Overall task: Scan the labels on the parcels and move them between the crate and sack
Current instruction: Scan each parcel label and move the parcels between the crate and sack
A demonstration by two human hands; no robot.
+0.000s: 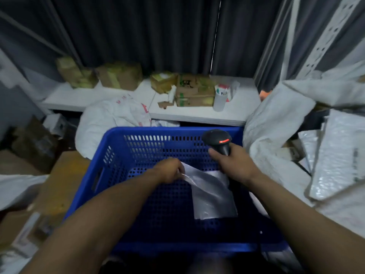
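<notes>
A blue perforated plastic crate (pixel 138 155) fills the middle of the view. Inside it lies a grey plastic mailer parcel (pixel 211 196), and my left hand (pixel 170 172) pinches its upper left corner. To the right of that, my right hand (pixel 235 165) grips a black handheld barcode scanner (pixel 218 141), whose red light glows; the scanner head is over the crate's far right part. A large white woven sack (pixel 276 123) stands open just right of the crate, with several white parcels in and beside it.
Another white sack (pixel 110 119) slumps behind the crate. A white shelf (pixel 197 113) at the back carries cardboard boxes (pixel 194 90) and a white cup (pixel 219 100). Brown cartons (pixel 65 175) crowd the left side. Bubble mailers (pixel 339 155) pile up at the right.
</notes>
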